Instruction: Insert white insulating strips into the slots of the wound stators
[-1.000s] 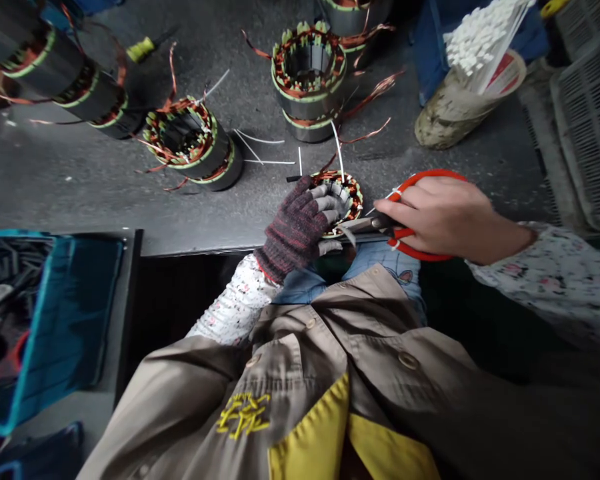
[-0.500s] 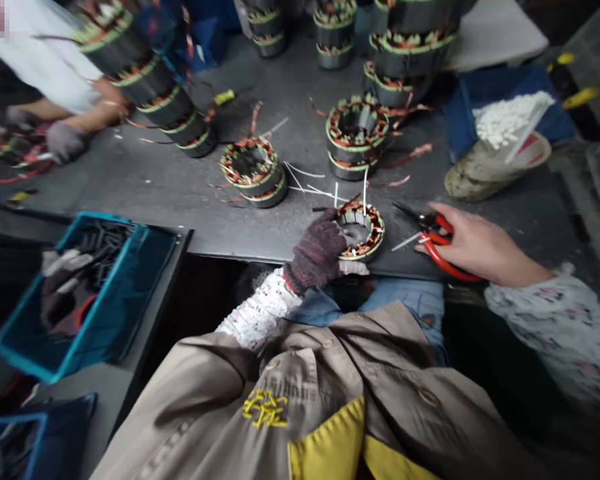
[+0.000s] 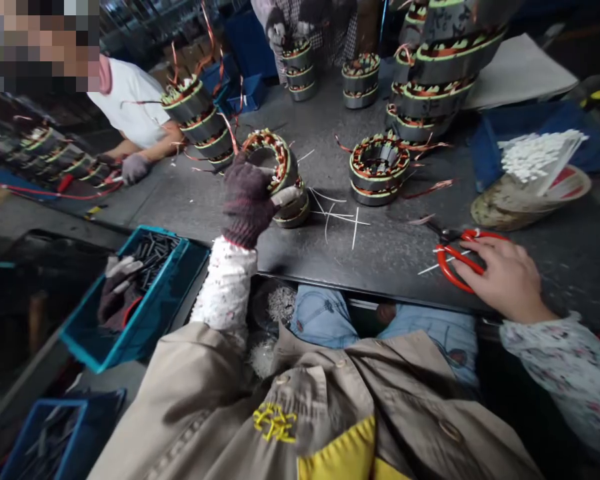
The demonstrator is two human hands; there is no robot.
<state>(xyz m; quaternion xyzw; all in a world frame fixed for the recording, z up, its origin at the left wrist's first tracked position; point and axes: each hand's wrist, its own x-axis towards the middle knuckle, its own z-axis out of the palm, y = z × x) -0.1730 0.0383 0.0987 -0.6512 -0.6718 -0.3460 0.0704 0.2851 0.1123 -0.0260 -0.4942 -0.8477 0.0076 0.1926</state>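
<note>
My left hand (image 3: 247,200), in a dark knitted glove with bare-looking pale fingertips, grips a motor stator (image 3: 287,163) wound with copper wire. The stator is tilted, at the top of a short stack (image 3: 297,210) of similar stators; whether it rests fully on them cannot be seen. My bare right hand (image 3: 505,277) is closed around the red handles of scissors (image 3: 453,267), low at the table's front right. Their dark blades point left and away from me. A thin white strip (image 3: 433,268) lies beside the scissors.
Loose white strips (image 3: 337,215) lie mid-table. Another stator stack (image 3: 380,170) trails copper leads; taller stacks (image 3: 445,87) stand behind. A tilted tub of white pieces (image 3: 535,187) is at right. A teal bin (image 3: 100,347) stands left. A co-worker's gloved hand (image 3: 135,168) is far left.
My left hand has carried the stator from the table's front edge leftward and up to the short stack. My right hand stays near the scissors; the view has shifted.
</note>
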